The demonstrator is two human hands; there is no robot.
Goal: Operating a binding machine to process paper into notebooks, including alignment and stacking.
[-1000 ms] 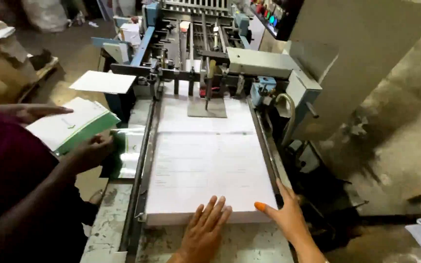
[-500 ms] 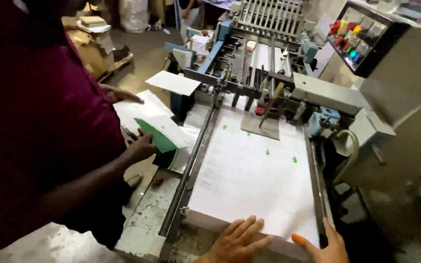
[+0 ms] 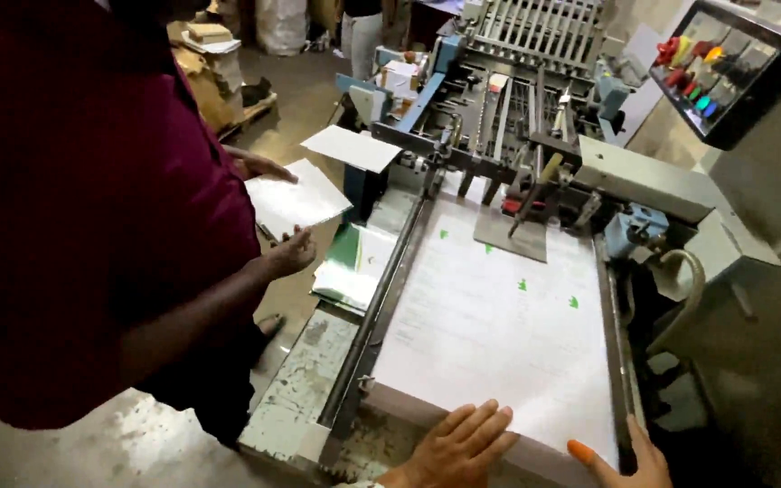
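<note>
View has swung left since half a second ago: the co-worker (image 3: 92,208) in a dark red shirt fills the left third; machine shifted right. Co-worker's hand (image 3: 291,251) was on the green-edged sheets (image 3: 350,267), now held just above them, open. Farther hand (image 3: 259,165) lies on a loose white sheet (image 3: 296,199).

Left hand (image 3: 458,443): flat, fingers spread, on the near edge of the paper stack (image 3: 499,325); grip open, nothing held, same as before. Right hand (image 3: 625,461): at the stack's near right corner, cut off by the frame; orange cot on one fingertip; cannot tell how closed the grip is.

Stack lies on the feed bed between the left rail (image 3: 381,307) and right rail (image 3: 615,343). Feed head (image 3: 517,208) covers its far edge. Control panel (image 3: 725,72) upper right, buttons blurred. Bare floor (image 3: 770,380) right of machine.
</note>
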